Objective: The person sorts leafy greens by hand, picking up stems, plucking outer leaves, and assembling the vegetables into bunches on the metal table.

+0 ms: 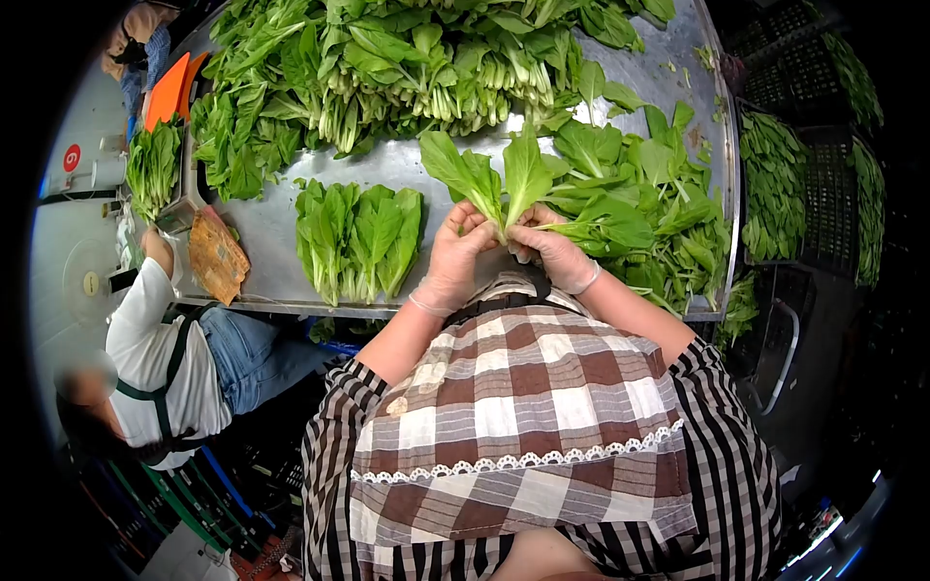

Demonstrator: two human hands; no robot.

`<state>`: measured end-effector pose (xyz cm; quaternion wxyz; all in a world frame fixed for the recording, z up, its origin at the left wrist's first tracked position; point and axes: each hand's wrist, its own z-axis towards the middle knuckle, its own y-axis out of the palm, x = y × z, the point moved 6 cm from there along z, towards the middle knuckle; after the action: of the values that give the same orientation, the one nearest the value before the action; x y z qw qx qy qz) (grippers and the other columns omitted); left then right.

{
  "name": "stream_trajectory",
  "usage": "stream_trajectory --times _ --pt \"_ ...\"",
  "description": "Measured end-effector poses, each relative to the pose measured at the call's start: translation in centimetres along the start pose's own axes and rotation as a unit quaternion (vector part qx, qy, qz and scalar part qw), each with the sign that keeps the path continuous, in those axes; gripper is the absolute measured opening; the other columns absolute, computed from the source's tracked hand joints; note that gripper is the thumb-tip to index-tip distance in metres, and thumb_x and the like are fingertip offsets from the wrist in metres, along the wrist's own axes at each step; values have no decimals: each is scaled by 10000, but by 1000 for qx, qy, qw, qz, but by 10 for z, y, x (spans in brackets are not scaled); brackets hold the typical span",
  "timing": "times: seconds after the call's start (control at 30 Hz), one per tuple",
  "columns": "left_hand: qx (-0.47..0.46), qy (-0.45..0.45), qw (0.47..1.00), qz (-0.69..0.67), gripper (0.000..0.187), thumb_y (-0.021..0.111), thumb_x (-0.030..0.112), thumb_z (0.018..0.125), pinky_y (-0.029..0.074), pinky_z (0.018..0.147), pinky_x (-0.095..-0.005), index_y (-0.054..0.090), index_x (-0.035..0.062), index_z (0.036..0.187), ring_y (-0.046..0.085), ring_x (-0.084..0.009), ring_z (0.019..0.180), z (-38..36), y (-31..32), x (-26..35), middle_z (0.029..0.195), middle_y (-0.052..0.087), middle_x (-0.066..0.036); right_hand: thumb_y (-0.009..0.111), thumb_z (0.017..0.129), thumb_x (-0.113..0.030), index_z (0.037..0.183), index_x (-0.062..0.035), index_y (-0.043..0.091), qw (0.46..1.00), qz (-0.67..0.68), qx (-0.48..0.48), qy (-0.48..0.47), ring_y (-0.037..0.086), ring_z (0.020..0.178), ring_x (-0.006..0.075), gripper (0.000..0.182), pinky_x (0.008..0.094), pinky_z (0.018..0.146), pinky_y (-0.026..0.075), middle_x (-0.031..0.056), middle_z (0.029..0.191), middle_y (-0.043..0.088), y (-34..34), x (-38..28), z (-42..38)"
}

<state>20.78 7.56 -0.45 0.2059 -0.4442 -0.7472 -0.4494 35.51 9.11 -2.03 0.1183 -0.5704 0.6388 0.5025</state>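
Observation:
Close in front of my apron, both hands wear clear thin gloves. My left hand (pixel 457 257) pinches the pale base of a leafy green vegetable (pixel 524 169) from the left. From the right, my right hand (pixel 554 250) is closed on the same base, its fingertips almost meeting the left ones. The plant's leaves point up and away, fanned into two sides. Left of my left hand lies a neat row of leafy greens (pixel 358 237) on the metal table (pixel 266 232). Loose leafy greens (pixel 639 208) spread out right beside my right hand.
A large heap of greens (pixel 387 68) covers the table's far side. Dark crates of greens (pixel 775 184) stand beyond its right edge. At left, a co-worker (pixel 184 358) in a white top reaches toward a bunch of greens (pixel 153 169). A brown flat piece (pixel 217 255) lies nearby.

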Motion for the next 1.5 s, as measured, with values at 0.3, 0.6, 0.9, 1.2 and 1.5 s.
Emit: stream_trajectory --times 0.3,0.6,0.9,1.2,1.5 --pt "-6 2 999 -46 381 650 60 886 483 831 -300 537 68 1250 593 -131 950 1 -8 -5 1080 623 -31 663 907 -144 924 -68 592 997 64 29 12 554 623 81 106 208 602 449 18 756 621 -7 7 3" --pt "-24 24 999 -23 304 642 19 866 477 851 -286 569 44 1160 569 -123 950 0 -1 -1 1071 601 -24 638 922 -154 975 -68 577 994 94 58 -4 537 645 103 118 231 607 442 36 776 604 -18 14 6" --pt "26 65 997 -40 257 653 62 859 458 786 -280 592 54 1109 561 -109 828 5 -13 11 964 616 -17 659 944 -328 1095 -44 600 985 92 13 145 606 685 126 326 251 651 502 77 872 671 -15 22 -3" --pt "105 76 989 -77 218 660 162 906 468 828 -329 612 98 1109 591 -133 894 8 -42 10 1005 647 -17 698 858 -226 1018 -62 656 831 -511 -5 -220 661 701 256 233 348 674 530 71 849 701 28 -39 24" --pt "116 16 983 -141 213 598 192 949 487 895 -383 588 34 1091 593 -166 951 10 -54 2 992 625 -65 707 784 -370 898 -103 746 602 -771 -206 -33 683 737 293 293 408 705 527 122 844 720 3 -20 38"
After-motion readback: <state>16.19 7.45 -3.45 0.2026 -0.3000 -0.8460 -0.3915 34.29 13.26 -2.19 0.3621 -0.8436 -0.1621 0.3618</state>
